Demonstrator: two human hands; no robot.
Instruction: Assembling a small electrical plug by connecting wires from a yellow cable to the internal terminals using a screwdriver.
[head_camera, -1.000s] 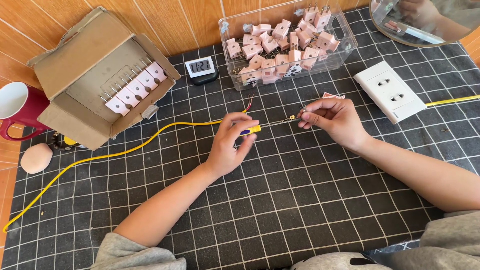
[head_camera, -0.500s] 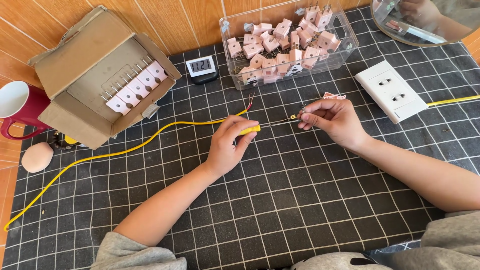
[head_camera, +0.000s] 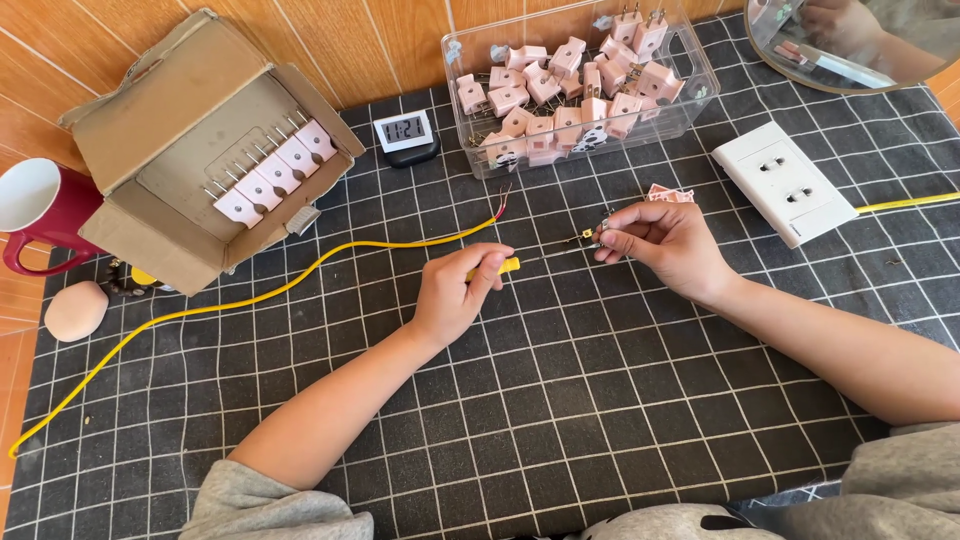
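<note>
Left hand (head_camera: 455, 292): closed around a yellow-handled screwdriver (head_camera: 503, 266), tip pointing right.
Right hand (head_camera: 665, 240): fingertips pinching a small metal part (head_camera: 592, 235).
Far: clear box of pink plugs (head_camera: 575, 85).

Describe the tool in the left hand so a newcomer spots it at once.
Start at the clear plastic bin of pink plugs, then drop to the left hand on the black grid mat. It grips a small screwdriver: yellow handle, thin metal shaft, unlike the long yellow cable.
</note>
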